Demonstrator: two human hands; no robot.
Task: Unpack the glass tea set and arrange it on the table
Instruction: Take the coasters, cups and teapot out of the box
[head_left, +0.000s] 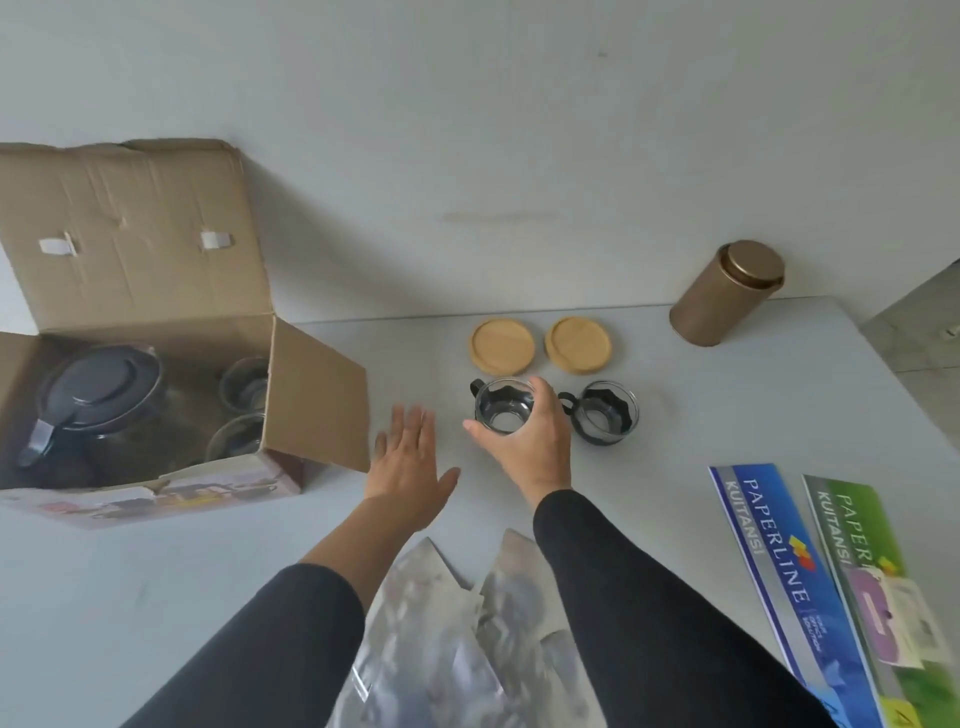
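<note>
An open cardboard box (291, 415) stands at the left of the table. Inside it are a glass teapot with a dark lid (98, 395) and two glass cups (241, 384). My right hand (524, 441) grips a glass cup with a black holder (501, 408) standing on the table. A second such cup (605, 413) stands just to its right. Two round wooden coasters (501, 345) (577, 344) lie behind the cups. My left hand (410, 462) hovers flat, fingers spread, between the box and the held cup, holding nothing.
A gold tin canister (724, 293) stands at the back right, near the table's far edge. Two long Paperline booklets (779, 577) lie at the right. Crumpled clear plastic wrapping (441, 639) lies at the front between my arms. A white wall rises behind the table.
</note>
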